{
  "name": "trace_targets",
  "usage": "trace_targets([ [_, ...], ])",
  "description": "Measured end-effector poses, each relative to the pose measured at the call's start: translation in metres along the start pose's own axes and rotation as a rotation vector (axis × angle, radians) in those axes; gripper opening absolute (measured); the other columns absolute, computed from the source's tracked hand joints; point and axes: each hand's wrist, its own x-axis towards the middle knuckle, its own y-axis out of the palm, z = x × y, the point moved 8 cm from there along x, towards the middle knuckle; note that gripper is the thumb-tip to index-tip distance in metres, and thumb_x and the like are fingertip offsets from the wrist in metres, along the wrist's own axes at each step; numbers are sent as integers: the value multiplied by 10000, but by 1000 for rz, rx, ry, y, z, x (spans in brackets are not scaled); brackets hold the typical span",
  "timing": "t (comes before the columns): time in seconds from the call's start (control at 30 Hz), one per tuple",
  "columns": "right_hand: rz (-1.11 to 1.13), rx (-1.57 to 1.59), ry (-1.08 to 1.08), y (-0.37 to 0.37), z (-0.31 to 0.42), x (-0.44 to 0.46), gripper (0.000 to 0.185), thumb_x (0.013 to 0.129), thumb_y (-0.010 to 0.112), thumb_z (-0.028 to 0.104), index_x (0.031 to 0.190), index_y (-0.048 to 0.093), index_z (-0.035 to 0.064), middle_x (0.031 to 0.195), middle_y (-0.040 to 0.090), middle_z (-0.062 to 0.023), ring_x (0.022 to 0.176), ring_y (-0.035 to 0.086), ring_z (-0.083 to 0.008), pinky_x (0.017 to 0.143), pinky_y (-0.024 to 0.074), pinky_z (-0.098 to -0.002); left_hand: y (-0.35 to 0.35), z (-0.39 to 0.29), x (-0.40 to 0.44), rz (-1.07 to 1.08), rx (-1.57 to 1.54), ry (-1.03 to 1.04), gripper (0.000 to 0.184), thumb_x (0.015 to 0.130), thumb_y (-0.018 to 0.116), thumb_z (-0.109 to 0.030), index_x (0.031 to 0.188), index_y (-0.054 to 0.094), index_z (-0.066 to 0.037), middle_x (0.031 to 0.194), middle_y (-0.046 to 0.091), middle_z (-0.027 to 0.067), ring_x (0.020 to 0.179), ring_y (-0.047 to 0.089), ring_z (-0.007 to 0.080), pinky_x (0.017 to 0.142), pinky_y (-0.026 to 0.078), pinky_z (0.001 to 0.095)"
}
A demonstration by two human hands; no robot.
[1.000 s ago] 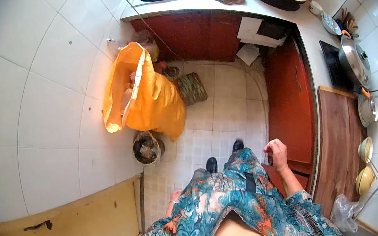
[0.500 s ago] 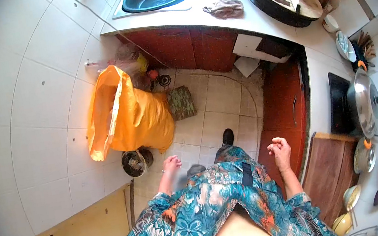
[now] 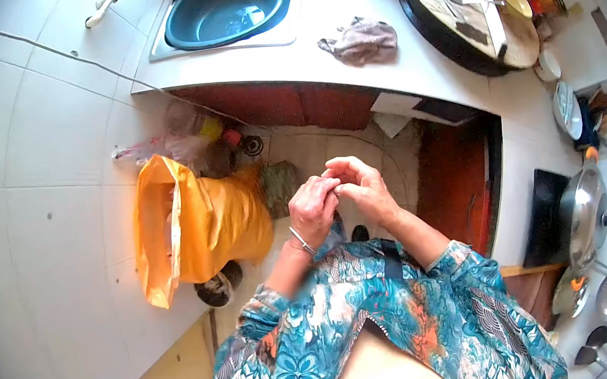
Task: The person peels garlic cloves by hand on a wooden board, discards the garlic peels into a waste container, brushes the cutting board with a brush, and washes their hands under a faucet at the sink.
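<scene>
In front of my body, my left hand (image 3: 313, 208) and my right hand (image 3: 366, 189) meet at the fingertips. The left fingers are curled together, and a bracelet (image 3: 302, 241) circles that wrist. My right hand is bent, its thumb and fingers touching the left fingertips. Whether something small is pinched between them is hidden. Beyond the hands lie the tiled floor and a mottled green block (image 3: 279, 185). An orange sack (image 3: 203, 224) with its mouth open leans to the left of my hands.
A white counter (image 3: 292, 62) runs ahead, bearing a dark green basin (image 3: 225, 9) in the sink, a crumpled cloth (image 3: 361, 41) and a round board (image 3: 448, 3) with dishes. On the right, a lidded pan (image 3: 586, 218) stands near a black cooktop (image 3: 546, 212). A bucket (image 3: 215, 289) sits by the sack.
Both hands have risen and come together from apart at my sides. My view has shifted closer to the counter, with the sink and sack now lying differently in the picture.
</scene>
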Motion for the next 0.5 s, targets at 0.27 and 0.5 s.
trace_targets([
  [0.27, -194, 184, 74, -10, 29, 88, 429, 653, 416, -60, 1064, 534, -22, 992, 612, -128, 913, 584, -190, 802, 472, -287, -8, 36, 84, -3, 152, 169, 144, 706, 615, -31, 845, 579, -33, 772, 596, 98, 678, 587, 249, 583, 469, 339],
  [0.5, -235, 293, 82, -13, 43, 155, 372, 644, 350, -131, 938, 559, -39, 916, 628, -154, 836, 607, -207, 777, 490, -291, -1, 60, 133, 75, 329, 279, 189, 674, 616, -50, 855, 568, -29, 718, 567, 84, 626, 572, 223, 546, 464, 326],
])
